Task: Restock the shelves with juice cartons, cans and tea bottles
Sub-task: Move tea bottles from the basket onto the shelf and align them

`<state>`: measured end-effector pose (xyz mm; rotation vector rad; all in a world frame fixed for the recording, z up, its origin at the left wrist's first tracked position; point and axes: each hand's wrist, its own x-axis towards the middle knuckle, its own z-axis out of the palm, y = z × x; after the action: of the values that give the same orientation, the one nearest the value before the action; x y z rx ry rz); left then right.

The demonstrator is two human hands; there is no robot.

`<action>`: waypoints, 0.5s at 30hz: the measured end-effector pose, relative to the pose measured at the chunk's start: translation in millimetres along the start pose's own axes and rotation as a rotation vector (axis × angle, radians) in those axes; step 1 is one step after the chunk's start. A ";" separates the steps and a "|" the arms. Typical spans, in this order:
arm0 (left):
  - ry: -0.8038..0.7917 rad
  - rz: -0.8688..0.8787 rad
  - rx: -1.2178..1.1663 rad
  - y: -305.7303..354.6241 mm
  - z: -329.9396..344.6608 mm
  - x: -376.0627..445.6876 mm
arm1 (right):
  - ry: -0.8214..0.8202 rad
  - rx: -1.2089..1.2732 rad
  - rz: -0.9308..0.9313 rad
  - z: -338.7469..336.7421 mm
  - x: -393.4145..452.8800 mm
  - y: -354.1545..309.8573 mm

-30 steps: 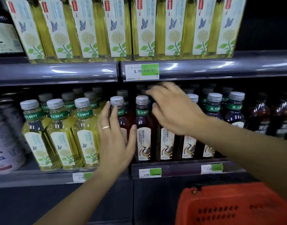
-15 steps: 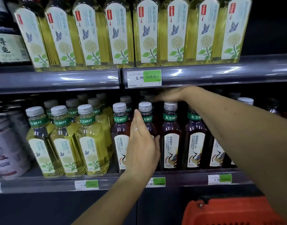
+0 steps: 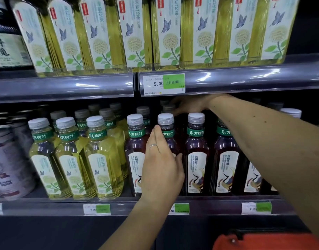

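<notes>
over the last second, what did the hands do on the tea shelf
The right hand went from hovering over the dark tea bottle caps to reaching deep into the back rows under the upper shelf. The left hand slid right, off the first dark bottle onto the second dark bottle, fingers flat against it. The yellow tea bottles and the red basket stayed put.

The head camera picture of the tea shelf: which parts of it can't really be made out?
- Right hand: reaches deep under the upper shelf, in shadow; what its fingers hold is unclear.
- Dark tea bottle: its label is covered by the left hand.
- Orange basket: cut off by the bottom edge.
- Lower price tags: blurred print.
</notes>
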<state>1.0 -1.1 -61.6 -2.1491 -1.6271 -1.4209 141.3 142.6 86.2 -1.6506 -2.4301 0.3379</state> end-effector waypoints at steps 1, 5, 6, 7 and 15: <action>0.002 -0.001 0.001 0.0 -0.3 0.2 | 0.014 0.021 -0.008 0.9 1.2 -1.5; -0.003 -0.005 0.021 -1.0 -1.0 0.9 | 0.028 0.084 -0.035 2.3 2.0 -9.6; -0.007 -0.007 0.028 -1.1 -1.3 0.5 | 0.013 0.068 -0.026 2.4 0.4 -9.8; -0.009 -0.007 0.034 -0.6 -1.8 0.1 | -0.002 0.051 -0.019 1.9 -1.3 -9.9; -0.015 0.002 0.074 3.2 -5.6 0.9 | -0.032 0.068 0.007 -2.7 -10.8 -10.5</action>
<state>0.1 -4.9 -56.4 -2.1261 -1.6547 -1.3255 136.7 128.9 91.6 -1.6389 -2.4079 0.4458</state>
